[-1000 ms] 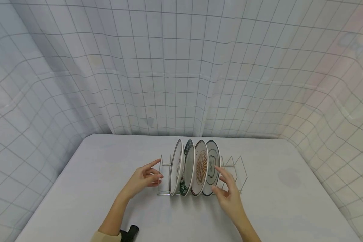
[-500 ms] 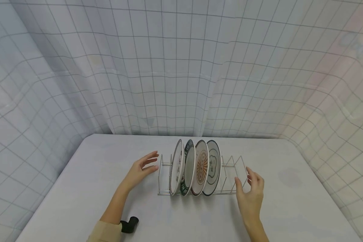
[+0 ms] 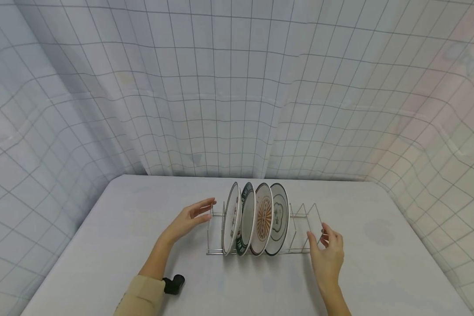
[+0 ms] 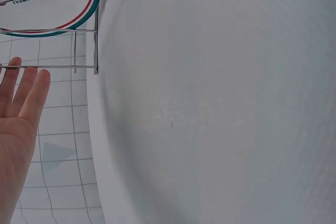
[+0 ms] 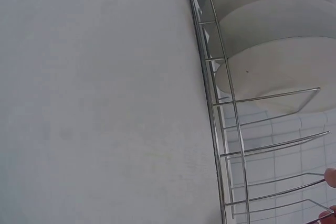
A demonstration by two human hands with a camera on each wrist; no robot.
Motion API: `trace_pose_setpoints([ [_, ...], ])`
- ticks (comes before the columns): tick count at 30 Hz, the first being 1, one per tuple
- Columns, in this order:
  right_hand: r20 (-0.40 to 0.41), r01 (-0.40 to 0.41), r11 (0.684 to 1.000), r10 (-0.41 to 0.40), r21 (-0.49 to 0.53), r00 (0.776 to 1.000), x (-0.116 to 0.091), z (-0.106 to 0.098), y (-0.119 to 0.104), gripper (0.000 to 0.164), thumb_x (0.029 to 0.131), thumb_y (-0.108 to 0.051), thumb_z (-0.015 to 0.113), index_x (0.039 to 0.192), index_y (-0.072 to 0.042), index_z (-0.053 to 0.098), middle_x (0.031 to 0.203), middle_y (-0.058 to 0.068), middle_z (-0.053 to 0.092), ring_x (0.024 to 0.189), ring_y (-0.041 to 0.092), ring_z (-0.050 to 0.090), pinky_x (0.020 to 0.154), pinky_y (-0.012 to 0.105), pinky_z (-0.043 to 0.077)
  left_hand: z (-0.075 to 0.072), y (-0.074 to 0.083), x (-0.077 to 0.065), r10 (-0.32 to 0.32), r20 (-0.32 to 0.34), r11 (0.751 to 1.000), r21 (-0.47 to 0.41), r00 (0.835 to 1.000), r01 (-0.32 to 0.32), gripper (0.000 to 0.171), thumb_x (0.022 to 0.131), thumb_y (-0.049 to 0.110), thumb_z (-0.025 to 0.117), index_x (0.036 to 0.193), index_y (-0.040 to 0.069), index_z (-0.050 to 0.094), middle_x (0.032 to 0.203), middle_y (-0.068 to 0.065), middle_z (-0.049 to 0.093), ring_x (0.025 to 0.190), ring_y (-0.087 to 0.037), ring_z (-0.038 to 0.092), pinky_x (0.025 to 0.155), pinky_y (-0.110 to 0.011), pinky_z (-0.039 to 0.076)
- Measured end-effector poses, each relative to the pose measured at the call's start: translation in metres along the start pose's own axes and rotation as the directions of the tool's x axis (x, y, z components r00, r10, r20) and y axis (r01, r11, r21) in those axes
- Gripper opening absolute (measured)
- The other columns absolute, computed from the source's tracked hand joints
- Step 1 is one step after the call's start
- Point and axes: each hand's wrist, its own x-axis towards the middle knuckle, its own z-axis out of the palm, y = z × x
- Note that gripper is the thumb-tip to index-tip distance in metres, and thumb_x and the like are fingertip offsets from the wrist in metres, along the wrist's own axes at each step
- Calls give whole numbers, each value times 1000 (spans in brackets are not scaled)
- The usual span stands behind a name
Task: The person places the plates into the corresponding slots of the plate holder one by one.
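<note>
Several round plates stand on edge in a wire dish rack (image 3: 298,252), among them a plate with an orange sunburst (image 3: 264,217) and a plate with a grey outline (image 3: 279,219). At the rack's left end is my left hand (image 3: 187,221); its fingers (image 4: 37,95) are fairly straight, and their tips reach the end wire. My right hand (image 3: 328,252) grips the right end, fingers curled at the outer wire and thumb on the inner side. In the right wrist view only fingertips (image 5: 331,177) show, right at the wires. A plate with a green and red rim (image 4: 58,11) faces the left hand.
The rack stands on a white table (image 3: 379,263). White gridded curtains (image 3: 237,109) hang behind it and at both sides. A black strap-like device (image 3: 174,284) sits at the left wrist beside a beige sleeve (image 3: 144,294).
My right hand has left the rightmost plate and moved right to the rack's end. My left hand drew back slightly, then came up to the left end wire. The plates stay upright.
</note>
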Motion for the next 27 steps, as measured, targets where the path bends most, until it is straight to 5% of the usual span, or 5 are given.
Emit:
trace_pose_setpoints([
  [11,6,11,995,-11,97,1000,27,12,15,40,71,7,73,108,13,59,89,22,50,82,25,51,69,0,42,12,4,-3,19,-50,992,-123,999,-25,55,89,10,60,137,-4,37,137,-22,40,128,-37,34,99,-37,38],
  [19,-3,86,988,-86,129,996,63,32,31,37,66,9,76,101,11,63,83,22,55,76,27,52,65,3,42,29,11,-4,-30,-156,988,-157,987,5,54,86,8,63,134,-3,41,137,-23,40,127,-33,36,97,-33,39],
  [27,52,110,979,-120,169,991,97,53,44,35,67,8,75,101,9,64,84,23,56,76,32,57,69,30,51,51,20,-1,-97,-296,977,-212,950,34,53,84,3,63,132,-7,42,136,-23,41,126,-34,37,93,-30,42],
])
